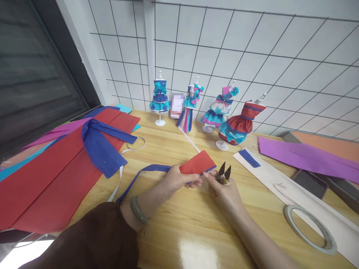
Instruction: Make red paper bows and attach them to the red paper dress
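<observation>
My left hand [185, 178] is closed on a small red crepe-paper piece [198, 162] with a blue edging along its lower side. A long blue paper strip [153, 167] trails from the left hand across the table. Thread snips [224, 172] with dark blades sit in my right hand [223, 185], their points upward and apart. The thumb and a finger of that hand also meet the blue-edged right corner of the red piece. The fingertips behind the paper are partly hidden.
Red crepe sheets [61, 168] and a folded blue strip [98, 149] lie left. Small dressed mannequins, including a red-and-blue one [242, 121], line the wall. To the right are a tape roll [288, 218], white paper [269, 183], purple paper [303, 155] and a dark phone-like slab [310, 184].
</observation>
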`<state>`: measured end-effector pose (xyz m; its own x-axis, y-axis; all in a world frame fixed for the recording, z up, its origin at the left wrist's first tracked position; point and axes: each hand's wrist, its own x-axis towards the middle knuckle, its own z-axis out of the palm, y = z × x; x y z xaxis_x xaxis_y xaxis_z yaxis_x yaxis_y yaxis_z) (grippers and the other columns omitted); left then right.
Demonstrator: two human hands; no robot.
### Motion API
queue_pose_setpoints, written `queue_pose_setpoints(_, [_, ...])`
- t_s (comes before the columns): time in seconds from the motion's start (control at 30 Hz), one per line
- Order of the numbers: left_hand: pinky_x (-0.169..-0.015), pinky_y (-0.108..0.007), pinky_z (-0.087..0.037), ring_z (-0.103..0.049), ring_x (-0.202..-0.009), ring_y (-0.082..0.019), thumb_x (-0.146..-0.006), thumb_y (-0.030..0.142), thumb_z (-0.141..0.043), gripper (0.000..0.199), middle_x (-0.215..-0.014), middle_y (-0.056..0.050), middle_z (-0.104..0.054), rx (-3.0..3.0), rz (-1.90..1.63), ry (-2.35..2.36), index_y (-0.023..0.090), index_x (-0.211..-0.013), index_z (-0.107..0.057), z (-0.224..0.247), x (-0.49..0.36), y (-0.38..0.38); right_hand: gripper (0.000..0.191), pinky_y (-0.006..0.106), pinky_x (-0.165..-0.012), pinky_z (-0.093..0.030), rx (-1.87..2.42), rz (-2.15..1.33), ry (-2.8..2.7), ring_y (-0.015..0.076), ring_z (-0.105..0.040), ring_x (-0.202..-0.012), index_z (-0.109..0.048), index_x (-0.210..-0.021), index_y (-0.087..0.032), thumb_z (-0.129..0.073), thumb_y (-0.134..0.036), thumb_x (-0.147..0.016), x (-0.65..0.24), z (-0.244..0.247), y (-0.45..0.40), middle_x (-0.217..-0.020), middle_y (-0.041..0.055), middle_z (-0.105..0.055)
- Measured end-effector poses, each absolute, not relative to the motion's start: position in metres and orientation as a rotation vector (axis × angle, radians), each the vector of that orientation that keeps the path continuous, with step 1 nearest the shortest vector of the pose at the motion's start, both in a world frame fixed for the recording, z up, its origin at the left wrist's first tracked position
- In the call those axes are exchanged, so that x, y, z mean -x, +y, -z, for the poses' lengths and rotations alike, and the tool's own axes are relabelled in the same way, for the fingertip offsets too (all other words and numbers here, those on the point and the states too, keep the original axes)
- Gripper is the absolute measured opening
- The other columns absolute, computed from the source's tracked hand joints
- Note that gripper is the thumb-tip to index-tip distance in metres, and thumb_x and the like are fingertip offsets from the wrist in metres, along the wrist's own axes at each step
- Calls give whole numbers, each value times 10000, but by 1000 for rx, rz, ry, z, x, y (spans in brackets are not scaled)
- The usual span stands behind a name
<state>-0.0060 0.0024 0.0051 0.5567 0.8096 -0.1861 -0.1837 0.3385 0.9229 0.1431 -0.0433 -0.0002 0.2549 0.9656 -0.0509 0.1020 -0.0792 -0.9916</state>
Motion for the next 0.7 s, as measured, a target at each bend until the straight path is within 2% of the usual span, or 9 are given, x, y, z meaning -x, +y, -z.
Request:
queue_pose_setpoints(0.33, [-567, -233, -416, -589, -632, -134, -644, 268, -668, 269, -731, -86, -668, -1029, -719, 719, 107, -858, -651, -5, 6, 2, 273, 201, -367, -194, 1454, -1024, -1066, 58, -266, -403, -542, -649, -161, -657, -405, -686, -143, 2, -45, -448, -68, -349])
queue_pose_setpoints(0.7, [-551, -227, -402, -579, -605, -125, -646, 332, -664, 303, -727, -89, -674, -1047, -716, 742, 104, -845, -655, -3, 6, 2, 334, 210, -378, -180, 1494, -1037, -1073, 63, -256, -403, -509, -596, -165, -656, -458, -663, -142, -4, -44, -447, -74, -324])
